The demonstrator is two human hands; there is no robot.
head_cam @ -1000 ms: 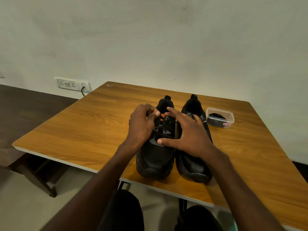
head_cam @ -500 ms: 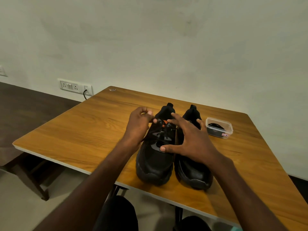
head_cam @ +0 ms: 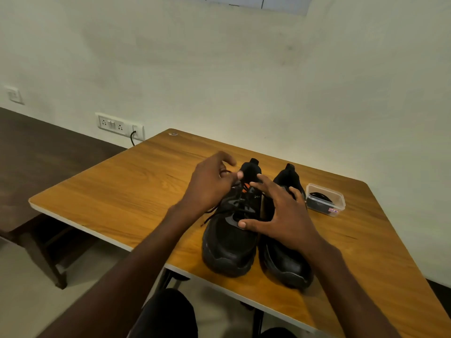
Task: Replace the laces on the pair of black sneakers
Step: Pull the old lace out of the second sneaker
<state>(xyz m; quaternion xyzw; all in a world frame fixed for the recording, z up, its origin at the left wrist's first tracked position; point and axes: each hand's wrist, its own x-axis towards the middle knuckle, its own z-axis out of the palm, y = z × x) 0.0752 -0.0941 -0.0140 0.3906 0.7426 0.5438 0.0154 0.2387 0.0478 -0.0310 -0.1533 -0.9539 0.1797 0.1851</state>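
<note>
Sneakers, two black ones, side by side on a wooden table (head_cam: 117, 191), toes toward the bottom of the frame, heels toward the wall. Left sneaker (head_cam: 229, 242) center frame, right sneaker (head_cam: 285, 262) just beside it, sides touching or nearly so, hard to say. Orange tab showing near the tongue of the left one.

Left hand (head_cam: 210, 184) up by the collar of the left sneaker, thumb and fingertips pinched on a dark lace (head_cam: 211, 214), remaining fingers loosely curled. Lace trailing down from the pinch across the outer side of the shoe, loose end dangling lower left of the shoe near the wrist. Bit of motion blur on that hand, so exact finger placement not fully clear.

Right hand (head_cam: 283, 215) spread wide and flat across both shoes, fingers straight, thumb tip resting on the vamp of the left sneaker, index finger reaching up to the tongue, remaining fingers over the right sneaker. Holding things down, not gripping anything.

Hands apart, one on each side of the lacing.

Right of the shoes, near the table's far right corner: small clear plastic container (head_cam: 325, 200) with something dark coiled inside, red-and-white label on the front. Can't tell for sure what's in it.

Upper left of the frame: white wall socket panel (head_cam: 119, 124) with a black cable plugged in. Dark wooden bench (head_cam: 29, 230) at left edge.
</note>
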